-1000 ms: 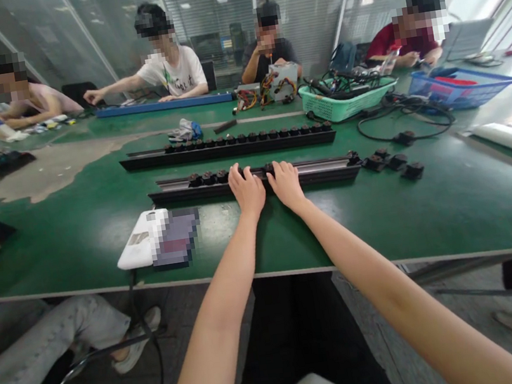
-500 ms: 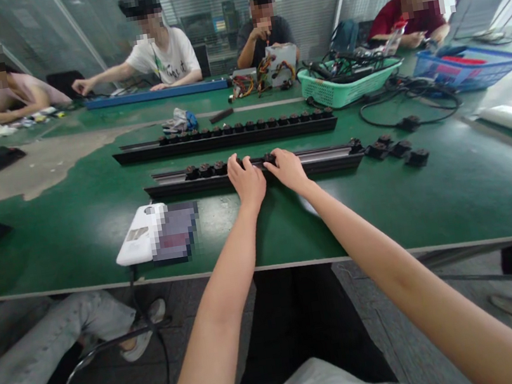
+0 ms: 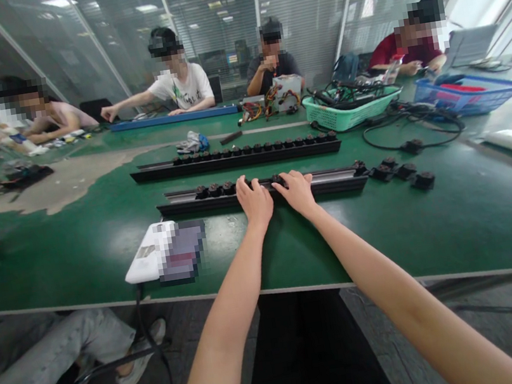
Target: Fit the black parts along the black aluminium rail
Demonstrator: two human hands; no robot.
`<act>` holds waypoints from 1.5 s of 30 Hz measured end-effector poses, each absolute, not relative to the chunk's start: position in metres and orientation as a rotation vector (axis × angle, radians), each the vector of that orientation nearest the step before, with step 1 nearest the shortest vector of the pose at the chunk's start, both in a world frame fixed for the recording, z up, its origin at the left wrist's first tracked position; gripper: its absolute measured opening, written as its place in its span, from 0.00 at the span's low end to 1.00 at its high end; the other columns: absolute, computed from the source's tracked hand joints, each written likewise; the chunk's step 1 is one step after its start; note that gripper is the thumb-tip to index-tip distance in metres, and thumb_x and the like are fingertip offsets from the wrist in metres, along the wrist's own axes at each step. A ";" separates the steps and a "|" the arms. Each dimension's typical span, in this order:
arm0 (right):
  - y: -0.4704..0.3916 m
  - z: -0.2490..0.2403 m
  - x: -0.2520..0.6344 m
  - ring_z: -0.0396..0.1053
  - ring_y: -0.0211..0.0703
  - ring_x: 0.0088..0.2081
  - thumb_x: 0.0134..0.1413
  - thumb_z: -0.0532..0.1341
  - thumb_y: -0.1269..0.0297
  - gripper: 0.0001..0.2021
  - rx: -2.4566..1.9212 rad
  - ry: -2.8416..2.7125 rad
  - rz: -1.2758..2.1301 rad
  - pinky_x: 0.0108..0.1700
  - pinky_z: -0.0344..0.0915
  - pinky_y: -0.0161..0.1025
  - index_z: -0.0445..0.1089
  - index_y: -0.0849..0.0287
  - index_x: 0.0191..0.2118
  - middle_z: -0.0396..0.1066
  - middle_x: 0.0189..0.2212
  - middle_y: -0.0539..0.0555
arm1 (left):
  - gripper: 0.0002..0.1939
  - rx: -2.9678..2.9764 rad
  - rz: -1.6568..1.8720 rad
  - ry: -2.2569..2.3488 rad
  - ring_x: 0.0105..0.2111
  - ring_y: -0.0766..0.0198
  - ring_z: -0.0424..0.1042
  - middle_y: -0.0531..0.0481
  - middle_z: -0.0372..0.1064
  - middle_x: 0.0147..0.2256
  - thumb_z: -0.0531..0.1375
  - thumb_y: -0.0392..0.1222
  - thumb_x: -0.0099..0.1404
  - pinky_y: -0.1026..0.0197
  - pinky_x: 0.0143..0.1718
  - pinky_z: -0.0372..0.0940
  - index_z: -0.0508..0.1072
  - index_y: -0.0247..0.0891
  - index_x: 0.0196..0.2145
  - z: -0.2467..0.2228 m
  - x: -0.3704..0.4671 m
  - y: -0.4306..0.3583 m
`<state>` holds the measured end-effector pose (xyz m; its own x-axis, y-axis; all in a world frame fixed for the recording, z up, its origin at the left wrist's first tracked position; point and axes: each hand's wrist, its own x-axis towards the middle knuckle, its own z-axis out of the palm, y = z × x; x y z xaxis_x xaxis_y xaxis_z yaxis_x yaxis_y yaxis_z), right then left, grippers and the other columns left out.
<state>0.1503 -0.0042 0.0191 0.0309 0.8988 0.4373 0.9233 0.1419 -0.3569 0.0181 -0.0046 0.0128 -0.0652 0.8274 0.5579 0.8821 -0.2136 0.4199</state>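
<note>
Our right hand (image 3: 299,191) has crept a bit to the right along the near rail (image 3: 339,186) compared with a second ago, while our left hand (image 3: 256,205) is pretty much where it was. That black rail lies crosswise on the green tabletop (image 3: 435,229), right in front of us. Our left fingers are curled over its middle, and honestly we can't tell if they're clamped on anything. Our right thumb and fingers are at a dark piece (image 3: 277,178) on the rail, but whether they're actually pinching it, we can't tell. More black pieces (image 3: 214,190) sit in a row just left of our left hand. Some loose parts (image 3: 422,180) lie off the rail's right end. On the far side we've got a second rail (image 3: 237,162) with a long row of similar pieces (image 3: 256,149), a green basket (image 3: 339,118) farther right, and a flat white device (image 3: 148,259) near us on the left.
</note>
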 end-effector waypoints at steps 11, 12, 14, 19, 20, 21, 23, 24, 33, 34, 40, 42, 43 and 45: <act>-0.004 0.013 0.150 0.64 0.57 0.52 0.72 0.51 0.56 0.18 -1.733 -1.815 -0.065 0.54 0.49 0.50 0.71 0.60 0.53 0.73 0.49 0.64 | 0.14 -2.121 -1.148 -1.878 0.70 0.41 0.51 0.27 0.54 0.66 0.53 0.34 0.69 0.37 0.68 0.53 0.70 0.31 0.51 0.009 0.017 -0.006; -0.003 0.012 0.150 0.64 0.57 0.52 0.72 0.51 0.56 0.18 -1.732 -1.818 -0.069 0.53 0.49 0.50 0.71 0.60 0.53 0.72 0.49 0.64 | 0.14 -2.120 -1.145 -1.875 0.70 0.40 0.51 0.26 0.54 0.66 0.53 0.34 0.69 0.36 0.68 0.53 0.70 0.31 0.51 0.008 0.017 -0.005; -0.003 0.012 0.151 0.64 0.57 0.52 0.72 0.51 0.56 0.18 -1.730 -1.827 -0.079 0.53 0.50 0.50 0.72 0.60 0.53 0.72 0.49 0.64 | 0.14 -2.116 -1.139 -1.872 0.70 0.40 0.50 0.26 0.53 0.67 0.53 0.34 0.69 0.35 0.67 0.53 0.70 0.31 0.50 0.007 0.017 -0.005; -0.004 0.013 0.152 0.64 0.56 0.52 0.72 0.51 0.57 0.18 -1.726 -1.843 -0.093 0.53 0.49 0.49 0.72 0.60 0.54 0.73 0.48 0.64 | 0.14 -2.111 -1.132 -1.857 0.70 0.38 0.51 0.26 0.52 0.68 0.52 0.34 0.69 0.35 0.67 0.54 0.70 0.31 0.50 0.007 0.018 -0.004; -0.005 0.013 0.152 0.64 0.56 0.52 0.72 0.51 0.57 0.18 -1.725 -1.843 -0.093 0.52 0.49 0.49 0.72 0.60 0.54 0.73 0.48 0.64 | 0.14 -2.113 -1.134 -1.854 0.70 0.38 0.51 0.26 0.52 0.68 0.52 0.34 0.69 0.35 0.67 0.54 0.70 0.31 0.50 0.007 0.018 -0.004; -0.005 0.014 0.152 0.64 0.56 0.52 0.72 0.51 0.57 0.18 -1.726 -1.841 -0.092 0.52 0.49 0.49 0.72 0.60 0.54 0.73 0.48 0.64 | 0.14 -2.113 -1.139 -1.852 0.70 0.38 0.51 0.26 0.52 0.68 0.53 0.35 0.69 0.35 0.67 0.54 0.70 0.32 0.50 0.007 0.018 -0.004; -0.006 0.014 0.153 0.64 0.56 0.52 0.72 0.51 0.57 0.18 -1.727 -1.830 -0.092 0.52 0.49 0.49 0.72 0.60 0.55 0.72 0.48 0.63 | 0.13 -2.110 -1.156 -1.852 0.70 0.38 0.51 0.27 0.53 0.67 0.53 0.35 0.69 0.34 0.66 0.54 0.70 0.33 0.50 0.006 0.018 -0.004; -0.006 0.014 0.153 0.64 0.56 0.52 0.72 0.51 0.56 0.19 -1.729 -1.821 -0.093 0.52 0.48 0.49 0.72 0.60 0.55 0.72 0.48 0.63 | 0.13 -2.107 -1.167 -1.852 0.70 0.39 0.51 0.28 0.54 0.67 0.53 0.35 0.69 0.34 0.66 0.55 0.70 0.33 0.49 0.006 0.018 -0.004; -0.006 0.014 0.154 0.63 0.57 0.51 0.71 0.52 0.57 0.18 -1.747 -1.807 -0.106 0.51 0.48 0.48 0.72 0.60 0.54 0.72 0.47 0.63 | 0.14 -2.119 -1.210 -1.852 0.71 0.39 0.49 0.27 0.53 0.67 0.52 0.35 0.69 0.33 0.67 0.53 0.70 0.32 0.50 0.007 0.018 -0.003; -0.006 0.014 0.154 0.63 0.57 0.51 0.71 0.52 0.57 0.18 -1.748 -1.814 -0.121 0.51 0.48 0.48 0.72 0.60 0.54 0.72 0.47 0.63 | 0.14 -2.122 -1.212 -1.853 0.71 0.39 0.49 0.27 0.52 0.67 0.52 0.35 0.69 0.32 0.67 0.52 0.70 0.32 0.50 0.007 0.017 -0.003; -0.005 0.013 0.155 0.63 0.56 0.49 0.70 0.53 0.57 0.17 -1.754 -1.826 -0.174 0.50 0.48 0.48 0.73 0.60 0.52 0.72 0.46 0.63 | 0.14 -2.132 -1.243 -1.834 0.70 0.39 0.50 0.25 0.53 0.67 0.52 0.35 0.69 0.32 0.67 0.53 0.71 0.32 0.49 0.005 0.015 -0.002; -0.005 0.013 0.155 0.64 0.56 0.50 0.70 0.53 0.57 0.17 -1.757 -1.815 -0.162 0.50 0.48 0.48 0.73 0.60 0.52 0.72 0.46 0.63 | 0.14 -2.134 -1.262 -1.825 0.70 0.39 0.50 0.26 0.53 0.67 0.52 0.35 0.69 0.32 0.68 0.52 0.71 0.32 0.49 0.005 0.015 -0.001; -0.005 0.013 0.156 0.64 0.56 0.50 0.70 0.53 0.57 0.17 -1.759 -1.808 -0.154 0.50 0.48 0.48 0.73 0.60 0.53 0.72 0.46 0.63 | 0.13 -2.135 -1.274 -1.823 0.70 0.39 0.50 0.27 0.53 0.66 0.52 0.35 0.69 0.32 0.68 0.52 0.71 0.33 0.49 0.005 0.015 -0.001; -0.006 0.012 0.156 0.64 0.56 0.50 0.70 0.52 0.57 0.17 -1.760 -1.793 -0.143 0.50 0.48 0.48 0.73 0.60 0.53 0.73 0.46 0.62 | 0.13 -2.138 -1.291 -1.826 0.70 0.40 0.51 0.28 0.54 0.66 0.52 0.35 0.69 0.32 0.67 0.53 0.71 0.34 0.48 0.006 0.015 -0.002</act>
